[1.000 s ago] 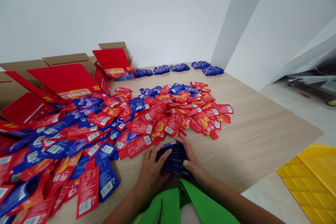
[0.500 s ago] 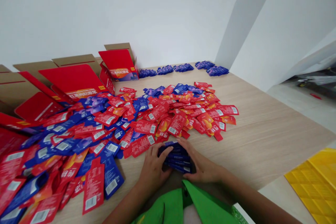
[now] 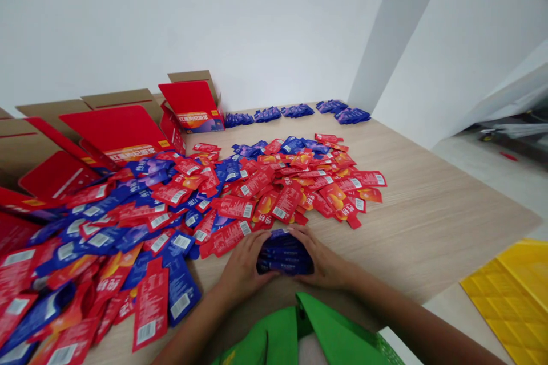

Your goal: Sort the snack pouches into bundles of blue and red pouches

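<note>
My left hand (image 3: pixel 240 271) and my right hand (image 3: pixel 326 262) press in from both sides on a small stack of blue sachets (image 3: pixel 283 254) standing on its edges on the wooden table (image 3: pixel 428 205). Fingers of both hands wrap the stack's ends. Just beyond the stack lies a wide loose heap of red and blue sachets (image 3: pixel 214 199), spreading to the left edge of the view. My green sleeves (image 3: pixel 299 336) show at the bottom.
Open red-and-brown cartons (image 3: pixel 115 131) stand at the back left. Several small bundles of blue sachets (image 3: pixel 295 111) line the far edge by the white wall. A yellow crate (image 3: pixel 509 291) sits on the floor at the lower right, past the table's right edge.
My hands have squared the blue stack: the right hand slid from above it to its right end, and the stack now stands tighter and more upright between both palms.
</note>
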### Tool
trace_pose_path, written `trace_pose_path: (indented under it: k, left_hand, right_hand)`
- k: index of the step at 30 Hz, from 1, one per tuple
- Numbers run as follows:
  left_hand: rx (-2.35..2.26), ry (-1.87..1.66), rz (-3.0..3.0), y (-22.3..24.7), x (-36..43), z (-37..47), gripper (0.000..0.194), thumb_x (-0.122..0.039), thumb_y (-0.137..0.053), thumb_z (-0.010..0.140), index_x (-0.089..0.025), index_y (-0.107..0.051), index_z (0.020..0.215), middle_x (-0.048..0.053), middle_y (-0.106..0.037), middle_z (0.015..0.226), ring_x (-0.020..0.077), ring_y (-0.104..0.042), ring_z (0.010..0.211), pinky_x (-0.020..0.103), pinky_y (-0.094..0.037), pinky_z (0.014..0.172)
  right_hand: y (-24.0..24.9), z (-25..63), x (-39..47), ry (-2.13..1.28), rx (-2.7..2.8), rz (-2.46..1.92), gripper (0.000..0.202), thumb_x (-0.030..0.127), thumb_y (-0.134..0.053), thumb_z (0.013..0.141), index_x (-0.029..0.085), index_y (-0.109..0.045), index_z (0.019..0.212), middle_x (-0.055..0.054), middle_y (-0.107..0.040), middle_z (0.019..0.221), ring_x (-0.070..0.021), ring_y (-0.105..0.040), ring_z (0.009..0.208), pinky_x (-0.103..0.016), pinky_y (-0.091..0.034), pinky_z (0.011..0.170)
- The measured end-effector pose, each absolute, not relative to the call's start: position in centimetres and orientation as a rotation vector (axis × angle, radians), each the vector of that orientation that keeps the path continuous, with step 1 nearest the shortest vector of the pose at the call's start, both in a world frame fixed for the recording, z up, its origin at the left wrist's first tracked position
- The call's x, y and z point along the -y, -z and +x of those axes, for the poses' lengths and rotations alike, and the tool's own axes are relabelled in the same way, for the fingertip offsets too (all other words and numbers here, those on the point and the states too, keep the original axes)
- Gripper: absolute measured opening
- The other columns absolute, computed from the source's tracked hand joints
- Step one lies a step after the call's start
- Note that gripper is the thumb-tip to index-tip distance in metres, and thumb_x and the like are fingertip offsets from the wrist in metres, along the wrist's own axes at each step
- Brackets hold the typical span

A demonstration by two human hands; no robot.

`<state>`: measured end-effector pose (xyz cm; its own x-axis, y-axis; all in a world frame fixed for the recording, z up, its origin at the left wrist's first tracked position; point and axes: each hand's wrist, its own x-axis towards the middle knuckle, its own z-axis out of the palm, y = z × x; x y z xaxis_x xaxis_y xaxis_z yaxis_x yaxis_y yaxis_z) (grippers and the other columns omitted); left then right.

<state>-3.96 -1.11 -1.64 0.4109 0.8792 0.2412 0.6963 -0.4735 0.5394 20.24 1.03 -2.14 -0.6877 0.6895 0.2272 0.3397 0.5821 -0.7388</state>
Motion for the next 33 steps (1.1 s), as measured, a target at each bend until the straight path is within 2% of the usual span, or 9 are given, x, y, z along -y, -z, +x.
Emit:
trace_pose_path:
  k: [6,11,15,20,23,26,29,33]
  left_hand:
    - [-1.372,-0.765,2.309,1.4,0.7,-3.4,0.067,-0.028,-0.07,0.068,-0.021,-0.043,0.128,0.012,-0.057,0.123,0.0279,-0.054,0.113,0.048,-0.045,0.094]
    - [-1.367,-0.803,2.291,0.6,0.8,-3.3,0.064,-0.025,-0.066,0.07,-0.023,-0.041,0.129,0.01,-0.059,0.119,0.0266,-0.056,0.109,0.045,-0.048,0.09]
    - [-1.382,-0.837,2.3,0.6,1.1,-3.3,0.064,-0.023,-0.064,0.07,-0.022,-0.041,0.13,0.01,-0.057,0.122,0.0262,-0.054,0.111,0.044,-0.046,0.092]
    - [-1.441,-0.718,2.377,1.3,0.5,-3.5,0.067,-0.032,-0.068,0.068,-0.019,-0.043,0.129,0.013,-0.056,0.122,0.0291,-0.052,0.111,0.049,-0.042,0.094]
    - [-1.488,-0.655,2.472,0.6,0.3,-3.5,0.072,-0.035,-0.069,0.067,-0.022,-0.041,0.132,0.013,-0.051,0.128,0.0314,-0.046,0.118,0.053,-0.035,0.1]
    - [-1.45,-0.555,2.58,-0.4,0.4,-2.9,0.071,-0.029,-0.063,0.073,-0.024,-0.034,0.138,0.012,-0.048,0.131,0.0299,-0.044,0.119,0.052,-0.033,0.101]
    - [-1.443,-0.44,2.63,-0.7,0.5,-1.6,0.072,-0.02,-0.055,0.076,-0.02,-0.026,0.142,0.015,-0.046,0.133,0.0296,-0.045,0.117,0.048,-0.037,0.097]
    - [-1.515,-0.351,2.656,-0.4,0.4,-0.5,0.072,-0.018,-0.054,0.074,-0.02,-0.027,0.142,0.016,-0.046,0.131,0.032,-0.044,0.116,0.05,-0.036,0.096]
  right_hand:
    - [3.0,18.0,-1.5,-1.017,1.884,-0.886,0.088,0.015,-0.061,0.069,0.026,-0.011,0.141,-0.011,-0.043,0.124,-0.0272,-0.047,0.115,-0.049,-0.039,0.098]
    - [2.1,17.1,-1.1,-1.044,1.776,-0.921,0.085,0.016,-0.06,0.07,0.026,-0.014,0.141,-0.01,-0.046,0.123,-0.0266,-0.05,0.112,-0.047,-0.041,0.097]
    - [1.9,17.6,-0.8,-1.005,1.828,-0.919,0.087,0.021,-0.064,0.07,0.027,-0.013,0.141,-0.012,-0.043,0.129,-0.0271,-0.047,0.118,-0.047,-0.04,0.099]
    - [2.9,17.9,-1.0,-0.991,1.886,-0.952,0.083,0.016,-0.06,0.069,0.026,-0.019,0.14,-0.012,-0.039,0.136,-0.0284,-0.04,0.126,-0.051,-0.033,0.104]
    - [2.9,18.1,-1.3,-1.04,1.874,-0.956,0.085,0.014,-0.061,0.066,0.027,-0.021,0.14,-0.01,-0.039,0.138,-0.0287,-0.039,0.128,-0.05,-0.031,0.106]
    - [2.7,18.1,-1.6,-1.086,1.869,-0.979,0.09,0.011,-0.061,0.061,0.025,-0.02,0.14,-0.011,-0.036,0.14,-0.0292,-0.035,0.131,-0.052,-0.028,0.108]
    - [2.8,18.0,-1.9,-1.079,1.902,-1.006,0.092,0.008,-0.057,0.058,0.023,-0.019,0.141,-0.013,-0.034,0.141,-0.0285,-0.031,0.133,-0.053,-0.025,0.109]
    - [2.7,18.0,-1.7,-0.916,2.001,-0.991,0.092,0.008,-0.055,0.058,0.02,-0.018,0.142,-0.014,-0.031,0.143,-0.0293,-0.027,0.134,-0.053,-0.023,0.11]
